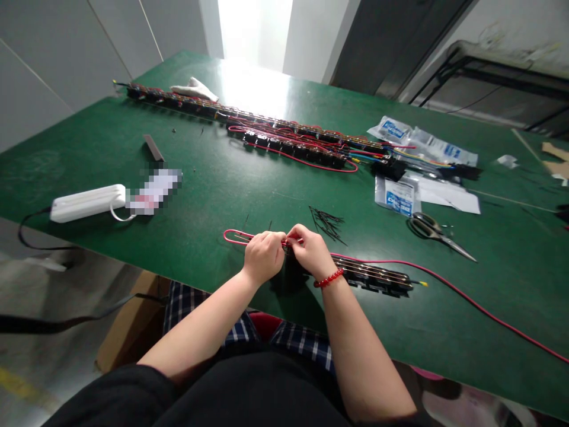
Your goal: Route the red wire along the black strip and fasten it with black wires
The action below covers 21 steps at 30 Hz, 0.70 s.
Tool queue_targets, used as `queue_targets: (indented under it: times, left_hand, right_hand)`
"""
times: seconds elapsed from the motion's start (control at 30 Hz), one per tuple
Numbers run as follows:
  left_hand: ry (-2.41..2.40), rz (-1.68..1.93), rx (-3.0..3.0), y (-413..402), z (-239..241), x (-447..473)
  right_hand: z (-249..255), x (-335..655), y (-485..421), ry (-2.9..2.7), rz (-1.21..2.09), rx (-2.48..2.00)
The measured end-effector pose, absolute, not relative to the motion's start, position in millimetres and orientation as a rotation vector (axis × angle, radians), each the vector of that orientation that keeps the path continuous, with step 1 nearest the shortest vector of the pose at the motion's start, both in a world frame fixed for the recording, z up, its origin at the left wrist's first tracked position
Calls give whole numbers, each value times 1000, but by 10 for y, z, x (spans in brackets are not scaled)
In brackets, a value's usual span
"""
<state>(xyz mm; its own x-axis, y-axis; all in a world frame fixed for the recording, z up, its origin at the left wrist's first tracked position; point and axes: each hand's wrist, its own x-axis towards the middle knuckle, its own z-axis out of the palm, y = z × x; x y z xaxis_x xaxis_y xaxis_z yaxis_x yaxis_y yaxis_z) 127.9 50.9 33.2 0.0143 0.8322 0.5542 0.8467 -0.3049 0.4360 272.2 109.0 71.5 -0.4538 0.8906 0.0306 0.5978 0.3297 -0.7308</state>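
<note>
A black wiring strip (377, 275) with metal conductors along its top lies near the front edge of the table. My left hand (264, 255) is closed around its left part and a red wire (229, 238), which loops out past my knuckles. Close against it, my right hand (310, 252) has thumb and fingertips pinched at the red wire, over the strip. The exact spot under my fingertips is hidden. From beneath my right hand the wire trails off to the right. Just beyond my hands sits a small pile of thin black ties (328, 224).
Scissors (429, 230) lie to the right, below plastic packets (398, 196). Long wired black strips (284, 133) with red wires stretch across the back, beside a white glove (195, 89). A white power strip (89, 203) and a blurred-out item (155, 191) are at left on the green table (213, 184).
</note>
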Motion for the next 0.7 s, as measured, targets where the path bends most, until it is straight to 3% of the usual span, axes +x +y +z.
queue_targets:
  times: [0.7]
  left_hand:
    - [-1860,-1206,-2215,517,313,1282]
  right_hand:
    - [694,2663,1086,-2152,857,-1426]
